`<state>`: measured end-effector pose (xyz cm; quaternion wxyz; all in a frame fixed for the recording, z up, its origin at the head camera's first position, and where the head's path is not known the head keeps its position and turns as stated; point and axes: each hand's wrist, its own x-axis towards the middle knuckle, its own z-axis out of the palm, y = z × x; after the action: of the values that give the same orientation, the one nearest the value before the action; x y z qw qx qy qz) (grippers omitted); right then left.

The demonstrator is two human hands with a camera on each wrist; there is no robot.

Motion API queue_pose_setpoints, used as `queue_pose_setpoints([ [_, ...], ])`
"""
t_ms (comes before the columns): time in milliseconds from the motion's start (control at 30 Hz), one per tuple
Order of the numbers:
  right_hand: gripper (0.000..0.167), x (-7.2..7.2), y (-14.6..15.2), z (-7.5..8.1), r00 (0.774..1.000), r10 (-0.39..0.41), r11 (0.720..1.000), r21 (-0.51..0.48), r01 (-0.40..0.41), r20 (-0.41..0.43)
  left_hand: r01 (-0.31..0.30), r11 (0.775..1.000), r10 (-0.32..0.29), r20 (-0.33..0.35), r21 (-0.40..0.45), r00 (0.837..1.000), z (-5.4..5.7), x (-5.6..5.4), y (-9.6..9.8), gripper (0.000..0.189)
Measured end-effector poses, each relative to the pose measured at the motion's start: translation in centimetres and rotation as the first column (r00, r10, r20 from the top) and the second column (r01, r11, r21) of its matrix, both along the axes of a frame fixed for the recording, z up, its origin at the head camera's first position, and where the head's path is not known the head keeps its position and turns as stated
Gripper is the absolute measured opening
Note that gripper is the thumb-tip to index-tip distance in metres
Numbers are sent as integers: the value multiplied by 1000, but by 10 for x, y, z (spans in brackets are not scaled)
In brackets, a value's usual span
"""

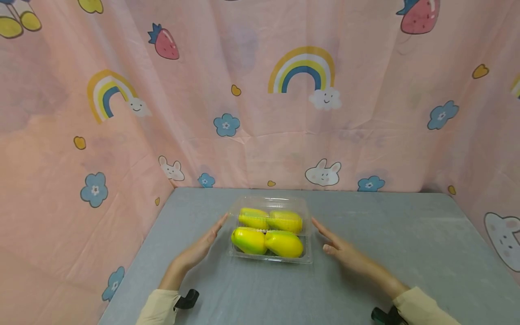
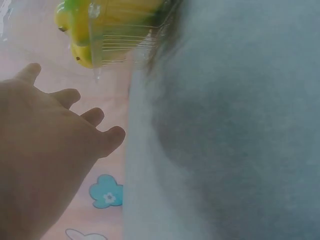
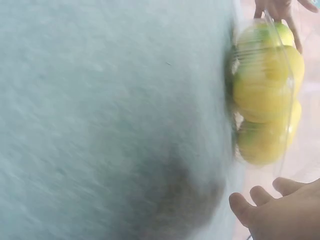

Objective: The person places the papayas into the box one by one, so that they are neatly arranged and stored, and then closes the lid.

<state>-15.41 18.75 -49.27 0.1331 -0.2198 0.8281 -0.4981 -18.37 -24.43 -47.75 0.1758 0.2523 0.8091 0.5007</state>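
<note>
A clear plastic box [image 1: 271, 259] sits on the table, holding several yellow fruits [image 1: 284, 243] with green patches, shaped like mangoes. Ridged clear plastic shows over the back fruits. To the left of the box is my left hand [image 1: 199, 247], fingers extended and the tips close to its side wall. On the opposite side my right hand [image 1: 347, 253] also reaches with outstretched fingers, the fingertips near the box's right edge. The left wrist view shows the left hand [image 2: 50, 130] below the box's ribbed wall. In the right wrist view, the right hand [image 3: 285, 210] has nothing within its fingers.
The grey table [image 1: 386, 234] extends around the box on both sides. Behind and beside it hangs a pink curtain [image 1: 252, 153] printed with rainbows, flowers and rabbits. Dark straps with mounts [image 1: 188, 299] sit at the pale sleeves.
</note>
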Motion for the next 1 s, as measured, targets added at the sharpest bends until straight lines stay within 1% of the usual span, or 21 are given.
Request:
queue_pose_setpoints([
  [167, 64, 6, -2, -7, 998, 1, 1000, 8, -2, 66, -20, 999, 21, 32, -36, 999, -6, 3, 0, 57],
  [367, 64, 10, -4, -9, 995, -5, 1000, 12, 4, 97, -35, 998, 38, 57, -53, 998, -10, 6, 0, 59],
  [500, 66, 11, -3, -9, 995, -11, 999, 44, 7, 100, -43, 997, 49, 77, -69, 996, -13, 7, 1, 57],
  [633, 69, 13, -2, -11, 994, -14, 999, 50, 9, 110, -57, 995, 66, 98, -87, 993, -16, 8, 3, 57],
  [800, 72, 15, -4, -15, 992, -30, 998, 63, 22, 122, -86, 990, 98, 101, -114, 990, -21, 7, 5, 57],
  [1000, 76, 17, -8, -18, 995, -40, 995, 92, 32, 88, -127, 976, 143, 84, -177, 986, -23, 9, 7, 62],
])
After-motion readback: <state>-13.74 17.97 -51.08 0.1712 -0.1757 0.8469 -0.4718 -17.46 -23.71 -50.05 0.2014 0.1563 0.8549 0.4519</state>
